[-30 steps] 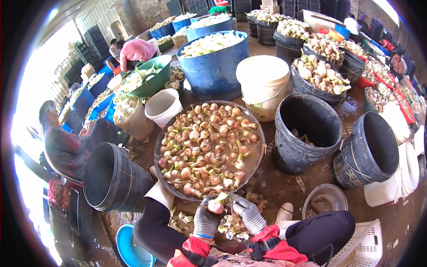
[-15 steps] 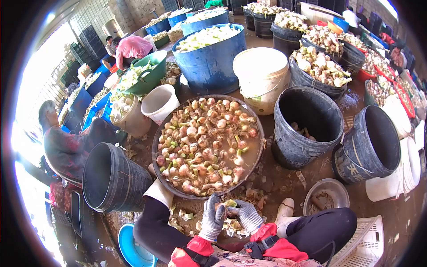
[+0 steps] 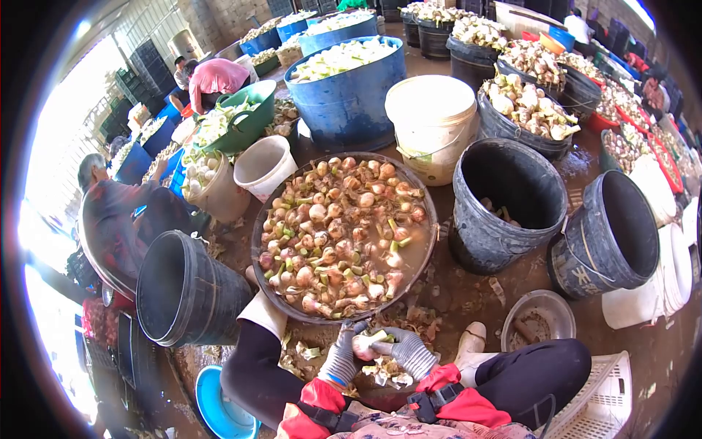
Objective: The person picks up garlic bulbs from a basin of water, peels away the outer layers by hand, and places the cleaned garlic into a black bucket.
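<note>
Both my hands wear grey striped gloves, low in the head view, just in front of a wide tub (image 3: 272,298). My left hand (image 3: 341,354) is closed around the round end of a garlic bulb (image 3: 363,347). On the other side, my right hand (image 3: 409,351) grips the bulb's pale green stem. The tub holds many garlic bulbs (image 3: 322,241) in brown water. Peeled skins (image 3: 387,374) lie on the ground below my hands.
Tall black buckets (image 3: 504,197) stand to the right and one black bucket (image 3: 186,289) to the left. Behind the tub are a white lidded bucket (image 3: 430,132) and a blue vat (image 3: 347,95). A person (image 3: 124,227) sits at left. A metal bowl (image 3: 539,322) lies near my right foot.
The garlic bulb in my hands has turned, showing its whitish round side now. At left, the seated person has leaned forward with an arm reaching out.
</note>
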